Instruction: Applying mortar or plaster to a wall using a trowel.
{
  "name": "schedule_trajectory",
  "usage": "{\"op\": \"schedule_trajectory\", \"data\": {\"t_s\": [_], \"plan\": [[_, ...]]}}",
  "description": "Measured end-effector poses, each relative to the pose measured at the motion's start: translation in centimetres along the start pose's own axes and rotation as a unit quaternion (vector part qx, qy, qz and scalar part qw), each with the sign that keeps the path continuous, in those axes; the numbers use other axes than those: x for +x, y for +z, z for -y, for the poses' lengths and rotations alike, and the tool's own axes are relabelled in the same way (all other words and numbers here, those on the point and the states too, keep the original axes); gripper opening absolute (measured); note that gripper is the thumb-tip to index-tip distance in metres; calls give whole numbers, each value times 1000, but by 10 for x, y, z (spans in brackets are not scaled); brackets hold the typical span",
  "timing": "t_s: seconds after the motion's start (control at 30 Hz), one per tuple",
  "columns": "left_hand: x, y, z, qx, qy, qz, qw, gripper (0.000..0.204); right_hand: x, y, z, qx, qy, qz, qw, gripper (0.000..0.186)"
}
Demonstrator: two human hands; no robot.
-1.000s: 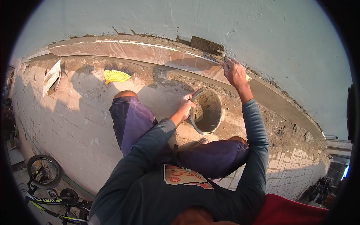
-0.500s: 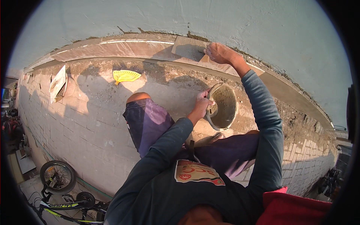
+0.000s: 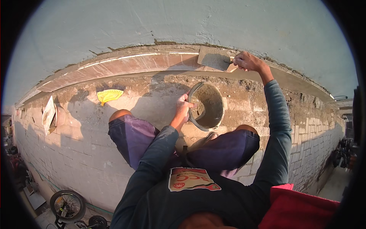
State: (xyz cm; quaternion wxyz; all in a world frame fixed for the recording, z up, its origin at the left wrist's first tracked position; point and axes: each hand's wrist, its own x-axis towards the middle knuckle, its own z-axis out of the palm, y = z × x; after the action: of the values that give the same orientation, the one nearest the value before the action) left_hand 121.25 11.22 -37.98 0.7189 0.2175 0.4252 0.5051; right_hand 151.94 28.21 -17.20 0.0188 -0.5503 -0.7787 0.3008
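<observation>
My right hand is closed around the handle of a trowel. The trowel's flat grey blade lies against the top of a low ledge at the foot of the wall. My left hand grips the left rim of a dark bucket, which tilts with its mouth toward me. Grey residue coats the bucket's inside, and a paler patch near my fingers is too unclear to name. The bucket stands on the ground between my bent knees and the ledge.
Pale blue-green wall rises beyond the ledge. A yellow fan-shaped piece lies on the dusty ground to the left. Farther left a pale board leans by a rounded container. A bicycle wheel shows at lower left, a red cloth at lower right.
My right hand and the trowel have moved right along the ledge. The whole view has shifted, so the ground things appear farther left. My left hand keeps hold of the bucket.
</observation>
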Motion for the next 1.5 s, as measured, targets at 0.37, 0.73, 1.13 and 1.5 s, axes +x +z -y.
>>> {"op": "schedule_trajectory", "data": {"t_s": [0.37, 0.73, 1.13, 1.5], "plan": [[-8, 3, -19, 0, -11, 12, 1000, 58, -65, -41, -97, 49, 107, -23, 993, 29], [-1, -11, -9, 14, -7, 0, 1000, 58, -120, -47, -124, 159, 160, -99, 969, 28], [-14, 20, -31, -3, -12, 20, 1000, 51, -81, -2, -48, 68, 71, -55, 994, 48], [-4, 0, -18, 3, -11, -2, 1000, 54, -83, -4, -44, 69, 34, -64, 995, 46]]}}
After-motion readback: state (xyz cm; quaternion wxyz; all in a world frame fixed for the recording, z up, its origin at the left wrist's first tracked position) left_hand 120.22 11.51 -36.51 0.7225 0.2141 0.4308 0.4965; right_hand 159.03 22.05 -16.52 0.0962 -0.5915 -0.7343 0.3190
